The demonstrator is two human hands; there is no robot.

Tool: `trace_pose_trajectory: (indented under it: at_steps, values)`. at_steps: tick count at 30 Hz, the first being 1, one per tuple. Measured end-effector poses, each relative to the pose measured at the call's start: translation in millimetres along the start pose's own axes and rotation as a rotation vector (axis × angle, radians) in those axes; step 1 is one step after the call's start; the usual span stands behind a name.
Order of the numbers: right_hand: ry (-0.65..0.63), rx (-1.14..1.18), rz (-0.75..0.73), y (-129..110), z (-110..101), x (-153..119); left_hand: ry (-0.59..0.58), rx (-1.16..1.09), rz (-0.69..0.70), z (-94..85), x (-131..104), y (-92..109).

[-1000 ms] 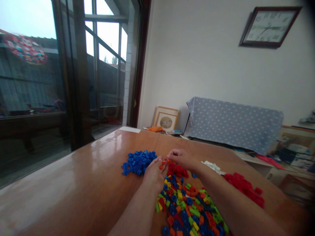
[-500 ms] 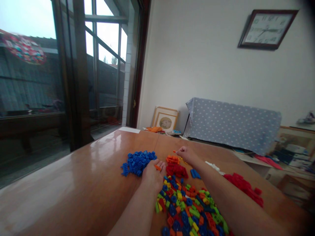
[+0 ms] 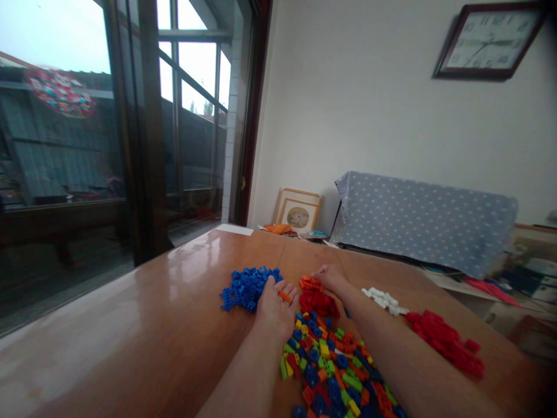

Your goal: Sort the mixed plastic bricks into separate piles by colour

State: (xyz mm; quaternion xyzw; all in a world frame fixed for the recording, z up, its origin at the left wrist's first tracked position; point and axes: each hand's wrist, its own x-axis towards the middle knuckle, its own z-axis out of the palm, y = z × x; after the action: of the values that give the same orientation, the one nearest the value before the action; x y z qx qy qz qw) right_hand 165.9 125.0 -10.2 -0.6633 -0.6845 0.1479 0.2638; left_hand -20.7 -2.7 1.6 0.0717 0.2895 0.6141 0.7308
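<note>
My left hand point(image 3: 277, 303) is palm up beside the blue pile point(image 3: 249, 287), with an orange piece point(image 3: 285, 296) lying on its curled fingers. At the far side of the small orange pile point(image 3: 310, 283), my right hand point(image 3: 329, 277) has its fingers closed together; whatever they hold is too small or hidden to make out. Red pieces point(image 3: 319, 303) lie just nearer than the orange ones. A large mixed heap point(image 3: 337, 371) of green, blue, orange, yellow and red pieces spreads between my forearms.
White pieces point(image 3: 383, 301) and a red pile point(image 3: 444, 341) lie right of my right forearm. A white sheet point(image 3: 235, 230) sits at the table's far edge. Behind the table point(image 3: 143, 325) are a cloth-covered object point(image 3: 422, 223) and a picture frame point(image 3: 298, 213).
My right hand has moved down to the orange pile; the orange piece seen at its fingertips no longer shows apart from the pile. The view has shifted slightly. My left hand still holds its orange piece.
</note>
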Motion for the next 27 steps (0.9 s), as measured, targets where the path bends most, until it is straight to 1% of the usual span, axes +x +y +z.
trace_pose_trajectory:
  at_steps: [4,8,10,14,17,19,22,25,27]
  values:
    - [0.028,0.038,-0.028,-1,-6,-6,-0.007,0.002,-0.008,-0.1,0,0]
    - [0.019,0.096,-0.111,-10,-17,-20,-0.047,0.016,-0.021,-2.2,2,-2]
    - [-0.032,0.129,-0.174,-19,-21,-32,-0.074,0.022,-0.023,-3.4,2,-3]
    - [-0.195,0.196,-0.300,-41,-21,-62,-0.105,0.016,-0.017,-3.0,1,-4]
    - [-0.309,0.243,-0.352,-56,-16,-81,-0.144,0.014,-0.032,-1.1,-2,-4]
    - [-0.336,0.244,-0.360,-62,-12,-87,-0.188,0.020,-0.057,0.0,-3,-5]
    - [-0.299,0.232,-0.333,-65,-10,-89,-0.227,0.028,-0.070,0.7,-4,-5]
    - [-0.233,0.248,-0.269,-61,-14,-78,-0.171,0.042,-0.036,-0.6,-4,-4]
    - [-0.168,0.261,-0.189,-55,-19,-65,-0.127,0.062,-0.023,-2.3,-3,-3]
